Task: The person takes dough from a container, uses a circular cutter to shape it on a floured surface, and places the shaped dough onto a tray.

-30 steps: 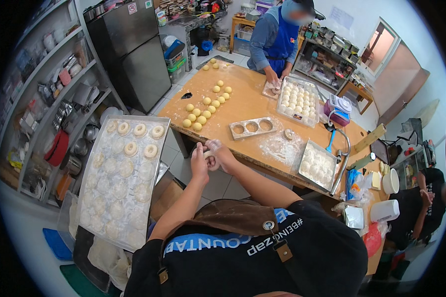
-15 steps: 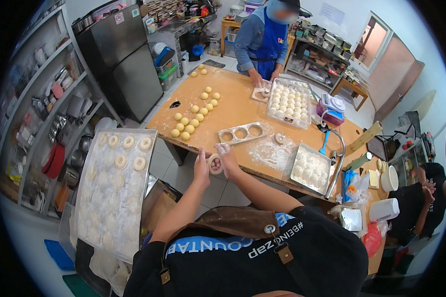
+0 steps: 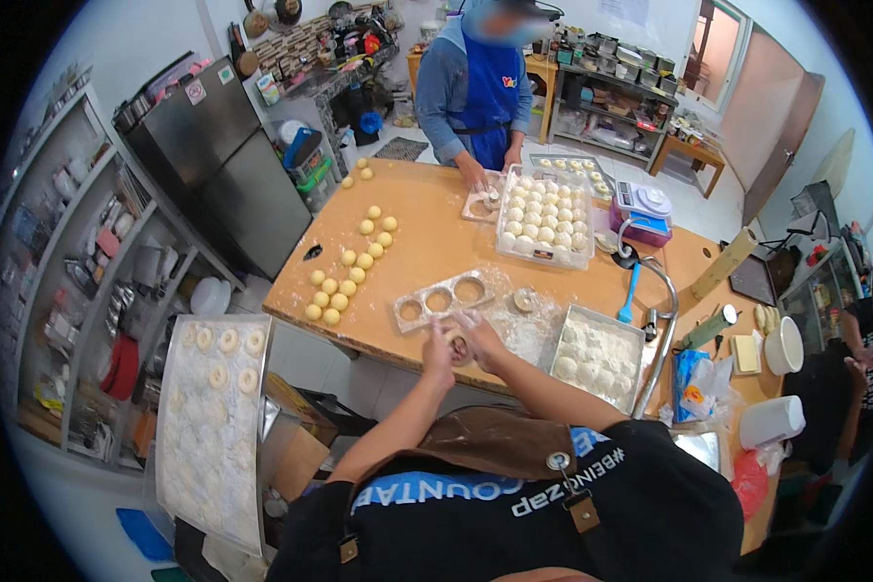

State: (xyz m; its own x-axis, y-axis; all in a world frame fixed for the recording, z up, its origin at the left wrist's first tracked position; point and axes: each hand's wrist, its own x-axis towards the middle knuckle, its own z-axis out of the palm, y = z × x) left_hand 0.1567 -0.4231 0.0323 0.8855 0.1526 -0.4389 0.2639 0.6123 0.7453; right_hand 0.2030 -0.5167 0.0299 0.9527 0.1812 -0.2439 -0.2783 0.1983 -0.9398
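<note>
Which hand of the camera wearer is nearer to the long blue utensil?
Right. The right hand is left of the long blue utensil, apart from it; the left hand is farther left.

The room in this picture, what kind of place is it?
It looks like a small bakery kitchen. The wooden table has rows of round yellow dough balls, a floury tray on the left holds dough rings, and there is a dark fridge.

Bright room; dark, bent rim
</note>
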